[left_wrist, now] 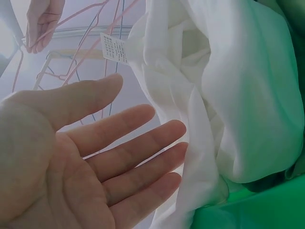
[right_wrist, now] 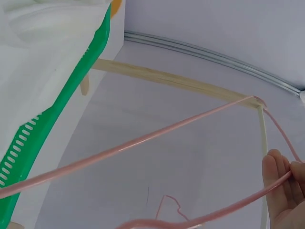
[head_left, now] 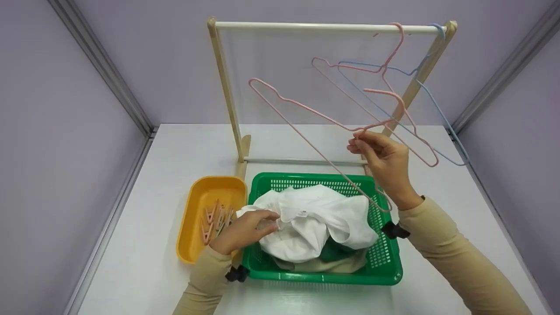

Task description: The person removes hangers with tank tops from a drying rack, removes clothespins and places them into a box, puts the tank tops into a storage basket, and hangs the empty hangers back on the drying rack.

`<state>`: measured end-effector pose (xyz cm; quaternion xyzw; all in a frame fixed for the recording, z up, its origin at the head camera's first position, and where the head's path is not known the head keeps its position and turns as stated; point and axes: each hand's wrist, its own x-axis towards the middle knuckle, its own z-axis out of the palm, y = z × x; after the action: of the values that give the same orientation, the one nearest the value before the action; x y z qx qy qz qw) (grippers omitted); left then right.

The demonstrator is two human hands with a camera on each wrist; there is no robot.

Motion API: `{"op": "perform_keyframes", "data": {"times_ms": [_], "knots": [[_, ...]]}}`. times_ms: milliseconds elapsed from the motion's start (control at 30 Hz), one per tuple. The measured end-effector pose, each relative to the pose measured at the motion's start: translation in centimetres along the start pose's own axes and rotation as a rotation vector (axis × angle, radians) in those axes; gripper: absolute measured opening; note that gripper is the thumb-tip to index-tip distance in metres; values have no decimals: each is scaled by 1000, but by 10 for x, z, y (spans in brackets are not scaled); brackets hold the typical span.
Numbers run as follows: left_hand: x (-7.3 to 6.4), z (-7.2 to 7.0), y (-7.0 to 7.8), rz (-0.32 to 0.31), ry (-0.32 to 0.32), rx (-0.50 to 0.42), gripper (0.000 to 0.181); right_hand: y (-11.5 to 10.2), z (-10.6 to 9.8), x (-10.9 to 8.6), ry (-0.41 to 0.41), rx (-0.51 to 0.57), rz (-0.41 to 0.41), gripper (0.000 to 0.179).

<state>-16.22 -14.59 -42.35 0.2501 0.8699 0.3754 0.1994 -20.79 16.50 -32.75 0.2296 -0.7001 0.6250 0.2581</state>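
Observation:
In the head view my right hand (head_left: 387, 159) pinches a pink wire hanger (head_left: 380, 91) near its neck, between thumb and fingertips. The hanger is held up, tilted, over the back right of the green basket (head_left: 323, 277). My left hand (head_left: 247, 229) is at the basket's left side, beside a crumpled white garment (head_left: 306, 210) with a small label. In the left wrist view its fingers are spread and nearly straight, palm showing, with fingertips close to the cloth (left_wrist: 257, 86); whether they touch it I cannot tell. Under the white garment lie dark green and beige cloths.
Behind the basket stands a wooden rack with a white top rail (head_left: 306, 26). Another pink hanger (head_left: 400, 39) and a blue hanger (head_left: 446, 118) hang at its right end. Left of the basket, a yellow tray (head_left: 186, 227) holds several clothespins (head_left: 207, 234).

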Motion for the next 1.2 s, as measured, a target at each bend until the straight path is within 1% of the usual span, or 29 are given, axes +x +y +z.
{"op": "perform_keyframes", "data": {"times_ms": [267, 467, 633, 733, 967, 1067, 1200], "knots": [[1, 0, -1, 13, 5, 6, 38, 2, 2, 22, 47, -173, 33, 16], [1, 0, 0, 21, 7, 16, 38, 3, 4, 32, 63, -233, 76, 16], [0, -1, 0, 21, 10, 18, 37, 5, 4, 43, 77, -291, 92, 16], [0, 0, 0, 12, 5, 14, 37, 5, 5, 53, 97, -324, 92, 17], [1, 1, 0, 30, -3, 15, 37, 8, 6, 76, 130, -380, 85, 17], [0, 1, 1, 16, -1, 8, 36, 10, 7, 86, 144, -399, 90, 18], [-1, 2, 1, 16, 4, -4, 35, 13, 8, 98, 172, -435, 98, 18]]}}
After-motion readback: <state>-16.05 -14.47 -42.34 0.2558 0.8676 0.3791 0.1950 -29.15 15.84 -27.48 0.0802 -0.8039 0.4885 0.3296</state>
